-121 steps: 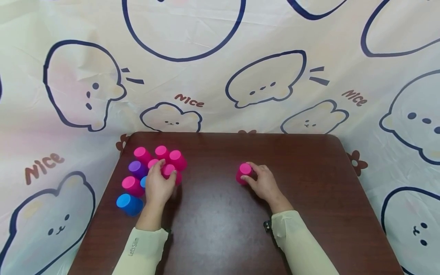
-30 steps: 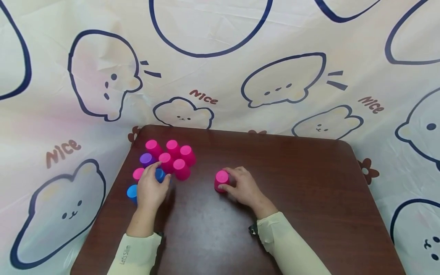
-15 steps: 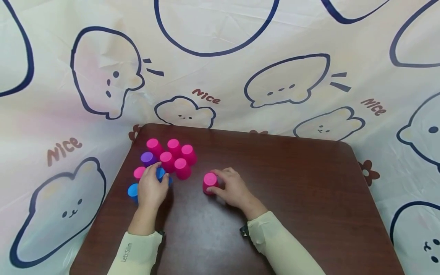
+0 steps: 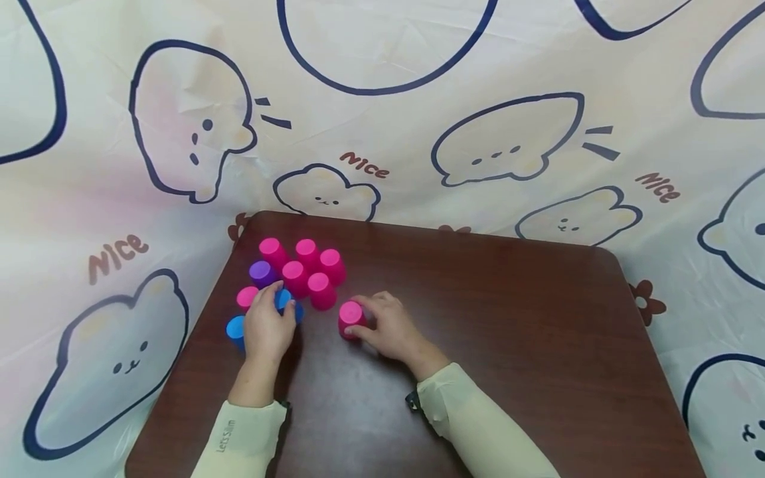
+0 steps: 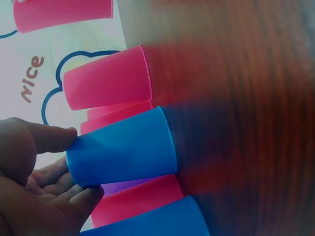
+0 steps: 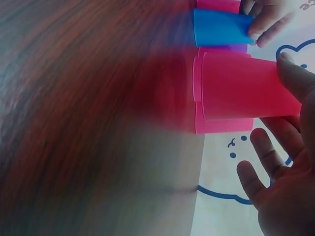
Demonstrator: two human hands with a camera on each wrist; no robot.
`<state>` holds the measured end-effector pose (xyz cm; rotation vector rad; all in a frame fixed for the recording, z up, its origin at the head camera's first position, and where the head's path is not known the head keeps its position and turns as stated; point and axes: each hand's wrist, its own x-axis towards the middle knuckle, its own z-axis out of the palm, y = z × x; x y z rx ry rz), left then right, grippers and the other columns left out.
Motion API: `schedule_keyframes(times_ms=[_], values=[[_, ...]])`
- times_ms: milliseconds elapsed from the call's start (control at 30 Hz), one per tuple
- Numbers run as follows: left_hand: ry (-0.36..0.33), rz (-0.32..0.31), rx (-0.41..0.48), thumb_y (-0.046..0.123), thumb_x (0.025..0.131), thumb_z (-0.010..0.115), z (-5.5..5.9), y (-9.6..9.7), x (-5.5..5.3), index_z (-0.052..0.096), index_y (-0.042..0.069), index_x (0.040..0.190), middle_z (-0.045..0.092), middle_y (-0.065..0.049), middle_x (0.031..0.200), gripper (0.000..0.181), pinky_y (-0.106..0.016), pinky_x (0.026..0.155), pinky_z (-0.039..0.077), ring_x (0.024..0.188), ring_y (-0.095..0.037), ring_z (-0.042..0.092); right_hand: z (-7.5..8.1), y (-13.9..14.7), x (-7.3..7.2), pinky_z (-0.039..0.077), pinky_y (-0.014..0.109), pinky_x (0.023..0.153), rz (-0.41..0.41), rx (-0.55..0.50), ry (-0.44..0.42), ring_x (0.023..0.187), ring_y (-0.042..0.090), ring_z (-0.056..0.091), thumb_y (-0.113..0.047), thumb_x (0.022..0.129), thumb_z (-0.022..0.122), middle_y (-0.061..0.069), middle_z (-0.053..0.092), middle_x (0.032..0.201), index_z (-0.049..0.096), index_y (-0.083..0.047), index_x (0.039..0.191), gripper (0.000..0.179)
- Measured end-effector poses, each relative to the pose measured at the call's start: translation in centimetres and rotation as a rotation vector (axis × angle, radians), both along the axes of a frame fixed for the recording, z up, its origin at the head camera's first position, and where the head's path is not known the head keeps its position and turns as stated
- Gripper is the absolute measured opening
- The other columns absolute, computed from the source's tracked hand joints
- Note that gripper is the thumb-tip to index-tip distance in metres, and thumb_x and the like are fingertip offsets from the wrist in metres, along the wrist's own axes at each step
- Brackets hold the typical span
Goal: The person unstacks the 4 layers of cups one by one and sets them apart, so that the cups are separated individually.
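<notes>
In the head view my left hand (image 4: 269, 325) is among the upside-down plastic cups on the left. Its thumb and fingers grip the narrow upper end of a blue cup (image 5: 123, 150), whose wide rim faces the table. My right hand (image 4: 391, 325) pinches a pink cup (image 4: 351, 318), also upside down, between thumb and fingers. That cup stands just right of a pink cup (image 4: 321, 292) at the group's near right corner. Close to my left wrist is another blue cup (image 4: 236, 330), partly hidden behind the hand.
Several more pink cups (image 4: 295, 275) and a purple cup (image 4: 262, 272) stand close together on the dark brown table (image 4: 508, 345). A pink cup (image 4: 246, 297) sits at the group's left side. A cream cloth (image 4: 406, 126) with cartoon drawings hangs behind the table.
My right hand has brought its pink cup leftward over the table toward the group. My left hand has gone from a pink cup to the blue one, where it has stayed lately.
</notes>
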<state>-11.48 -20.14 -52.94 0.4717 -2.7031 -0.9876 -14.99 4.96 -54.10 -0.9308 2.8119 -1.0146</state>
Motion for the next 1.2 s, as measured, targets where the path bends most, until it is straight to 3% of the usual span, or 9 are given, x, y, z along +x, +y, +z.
schedule_keyframes(times_ms=[233,467,767,1200], values=[[0.065,0.026,0.007,0.017,0.099,0.071,-0.9,0.3,0.0,0.056,0.004,0.145,0.06,-0.02,0.142,0.051,-0.063,0.104,0.048,0.131,-0.044,0.056,-0.2,-1.1,-0.2,0.051,0.041,0.094,0.014,0.01,-0.037,0.112,0.014,0.055,-0.049,0.087,0.082,-0.007,0.071,0.119,0.064,-0.023,0.142,0.064],[0.112,0.041,0.013,0.019,0.098,0.073,-1.3,0.5,0.0,0.059,0.005,0.143,0.062,-0.019,0.139,0.049,-0.063,0.105,0.048,0.13,-0.044,0.058,-0.3,-2.5,-0.3,0.052,0.039,0.096,0.027,0.043,0.003,0.112,0.016,0.057,-0.053,0.087,0.08,-0.006,0.072,0.124,0.063,-0.021,0.144,0.067],[0.099,0.047,0.019,0.02,0.098,0.074,-1.4,0.1,0.1,0.06,0.007,0.143,0.063,-0.018,0.139,0.049,-0.062,0.104,0.049,0.13,-0.043,0.058,-0.1,-4.7,-0.4,0.05,0.037,0.097,0.063,0.081,0.02,0.112,0.016,0.056,-0.051,0.089,0.079,-0.004,0.071,0.13,0.061,-0.02,0.146,0.068],[0.091,0.044,0.014,0.021,0.097,0.074,-1.3,-0.1,0.1,0.06,0.009,0.143,0.062,-0.017,0.14,0.05,-0.061,0.105,0.049,0.131,-0.042,0.058,-0.6,-6.4,-0.5,0.051,0.038,0.095,0.052,0.077,0.0,0.111,0.016,0.057,-0.051,0.088,0.08,-0.003,0.072,0.124,0.061,-0.018,0.146,0.069]])
